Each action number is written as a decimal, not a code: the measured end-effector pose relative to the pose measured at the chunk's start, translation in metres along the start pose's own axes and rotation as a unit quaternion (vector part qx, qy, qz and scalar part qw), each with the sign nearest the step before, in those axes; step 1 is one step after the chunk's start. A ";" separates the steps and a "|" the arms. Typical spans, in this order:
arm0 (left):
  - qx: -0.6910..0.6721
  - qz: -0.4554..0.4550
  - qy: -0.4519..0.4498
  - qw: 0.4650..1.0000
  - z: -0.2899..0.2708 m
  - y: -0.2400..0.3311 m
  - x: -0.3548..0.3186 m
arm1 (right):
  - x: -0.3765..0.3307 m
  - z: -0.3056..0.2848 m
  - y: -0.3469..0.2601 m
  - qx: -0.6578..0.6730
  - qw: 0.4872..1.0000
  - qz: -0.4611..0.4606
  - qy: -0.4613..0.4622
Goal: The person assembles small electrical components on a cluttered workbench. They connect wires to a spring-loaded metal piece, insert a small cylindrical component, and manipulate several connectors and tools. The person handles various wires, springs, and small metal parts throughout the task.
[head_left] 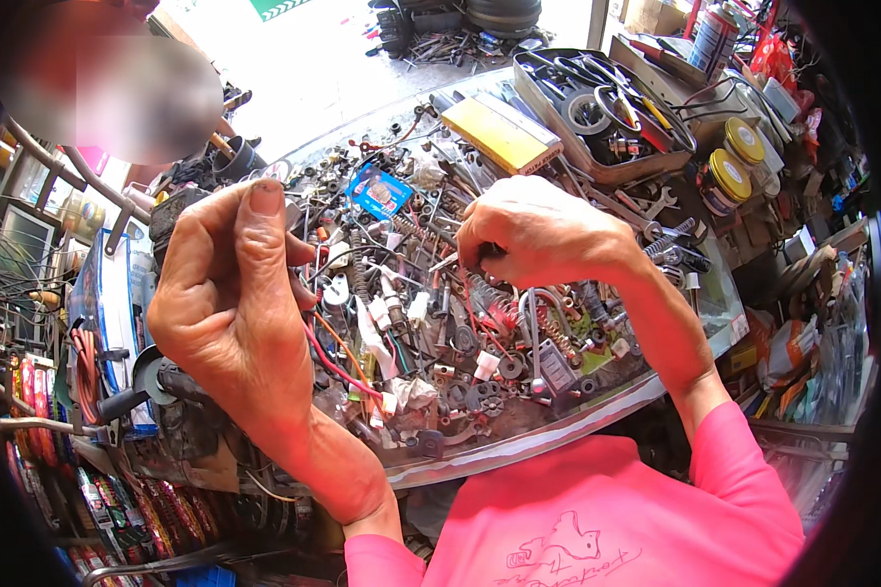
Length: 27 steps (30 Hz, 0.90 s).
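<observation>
My left hand point(240, 303) is raised over the left side of a glass-topped table, its thumb pressed toward the curled fingers. Whatever it may pinch is too small or hidden to name. Red and orange wires point(341, 364) run close beside its wrist; I cannot tell whether they touch it. Over the middle of the heap of small parts point(460, 333), my right hand point(548, 230) is closed with its knuckles up. A small metal piece point(445, 262) shows by its fingertips, perhaps lying in the heap. A blue card point(380, 191) lies between the two hands, farther back.
A yellow box point(502, 134) and a metal tray of tools and cables point(602, 117) stand at the far right. Beyond them are yellow-lidded tins point(726, 178) and a wrench point(662, 203). Handlebar-like metal tubes point(98, 186) rise at the left; colourful packets point(34, 391) hang below.
</observation>
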State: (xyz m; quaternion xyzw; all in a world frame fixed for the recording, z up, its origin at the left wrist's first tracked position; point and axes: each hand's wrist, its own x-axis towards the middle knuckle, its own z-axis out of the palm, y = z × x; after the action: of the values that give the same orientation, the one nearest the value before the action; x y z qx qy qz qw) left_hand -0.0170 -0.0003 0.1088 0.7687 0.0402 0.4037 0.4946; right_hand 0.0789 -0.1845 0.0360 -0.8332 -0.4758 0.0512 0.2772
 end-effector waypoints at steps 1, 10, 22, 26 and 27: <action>0.001 -0.002 0.000 1.000 0.000 -0.001 0.000 | 0.000 -0.001 -0.001 -0.057 0.998 0.018 -0.017; 0.014 0.019 0.016 1.000 0.003 -0.001 -0.002 | 0.012 0.033 -0.026 -0.152 0.988 -0.006 -0.015; 0.036 0.076 -0.005 0.996 -0.003 -0.010 -0.001 | -0.003 0.049 -0.018 -0.138 0.987 -0.068 -0.050; 0.033 0.082 -0.005 0.996 -0.001 -0.007 -0.001 | -0.003 0.052 -0.030 -0.118 0.985 -0.122 -0.027; 0.032 0.081 -0.004 0.996 -0.001 -0.006 -0.001 | -0.001 0.054 -0.038 -0.110 0.985 -0.125 -0.041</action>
State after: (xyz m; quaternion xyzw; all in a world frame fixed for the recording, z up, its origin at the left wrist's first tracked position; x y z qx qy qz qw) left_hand -0.0166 0.0029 0.1033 0.7865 -0.0113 0.4382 0.4351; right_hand 0.0305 -0.1481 0.0094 -0.7894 -0.5902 -0.0022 0.1685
